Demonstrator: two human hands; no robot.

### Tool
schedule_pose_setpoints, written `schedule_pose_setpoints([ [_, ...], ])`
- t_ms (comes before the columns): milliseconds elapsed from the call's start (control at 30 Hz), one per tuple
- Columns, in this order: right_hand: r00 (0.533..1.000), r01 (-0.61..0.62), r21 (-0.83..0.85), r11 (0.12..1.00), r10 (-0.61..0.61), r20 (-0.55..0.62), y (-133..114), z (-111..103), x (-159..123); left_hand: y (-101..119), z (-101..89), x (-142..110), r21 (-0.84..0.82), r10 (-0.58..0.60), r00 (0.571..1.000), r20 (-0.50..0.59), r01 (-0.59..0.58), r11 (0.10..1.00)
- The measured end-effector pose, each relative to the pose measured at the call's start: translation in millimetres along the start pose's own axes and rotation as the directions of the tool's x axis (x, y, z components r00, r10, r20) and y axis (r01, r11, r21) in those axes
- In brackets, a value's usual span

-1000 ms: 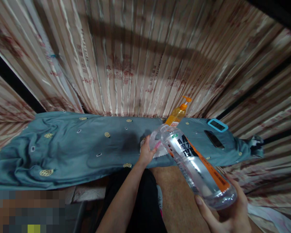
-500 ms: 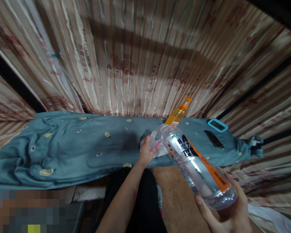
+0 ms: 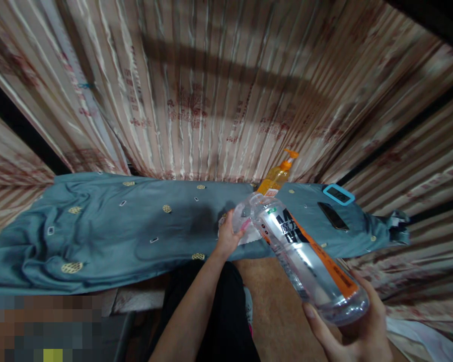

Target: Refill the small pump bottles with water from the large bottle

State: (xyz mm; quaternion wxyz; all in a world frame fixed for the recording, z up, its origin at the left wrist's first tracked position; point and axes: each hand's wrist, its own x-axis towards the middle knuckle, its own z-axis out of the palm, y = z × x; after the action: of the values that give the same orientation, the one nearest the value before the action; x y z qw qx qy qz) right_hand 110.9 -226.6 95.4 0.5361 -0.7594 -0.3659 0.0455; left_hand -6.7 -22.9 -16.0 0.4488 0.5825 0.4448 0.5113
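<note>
Virtually no movement is seen since half a second ago. One slanted clear bottle [image 3: 309, 259] is held near its base by the right hand [image 3: 357, 327], fingers curled round it. Its neck end is aimed at a clear vessel [image 3: 242, 213], gripped by the left hand [image 3: 229, 239] above the cloth [image 3: 109, 216]; whether the two touch cannot be told. Beyond, an orange pump bottle [image 3: 275, 177] is seen.
</note>
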Motion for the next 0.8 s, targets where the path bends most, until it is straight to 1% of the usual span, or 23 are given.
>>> schedule_pose_setpoints([
  [100,1.0,-0.03,0.033,0.999,0.03,0.009,-5,1,-2,1,0.5,0,-0.004,0.006,1.0,0.003,-0.006,1.0],
  [167,1.0,-0.025,0.025,0.999,0.025,0.003,-6,1,-2,2,0.6,0,-0.015,0.0,1.0,0.004,0.0,1.0],
  [333,0.999,-0.036,0.058,0.998,0.034,0.026,1,0,-2,-1,-0.5,0,-0.024,-0.04,0.999,0.005,0.04,0.999],
  [400,1.0,-0.016,0.077,0.997,0.015,0.022,6,0,-1,-2,-1.0,0,-0.005,-0.046,0.999,0.009,0.046,0.999],
  [533,0.999,0.045,0.051,0.998,-0.047,0.023,13,0,0,0,-0.6,0,-0.004,-0.038,0.999,0.023,0.038,0.999],
  [700,1.0,0.029,0.027,0.999,-0.029,0.011,7,1,0,3,-0.5,-2,-0.016,-0.036,0.999,0.006,0.037,0.999],
  [800,1.0,0.019,0.05,0.999,-0.019,0.014,4,1,0,6,-2.4,-2,-0.013,-0.022,0.999,0.033,0.022,1.0],
])
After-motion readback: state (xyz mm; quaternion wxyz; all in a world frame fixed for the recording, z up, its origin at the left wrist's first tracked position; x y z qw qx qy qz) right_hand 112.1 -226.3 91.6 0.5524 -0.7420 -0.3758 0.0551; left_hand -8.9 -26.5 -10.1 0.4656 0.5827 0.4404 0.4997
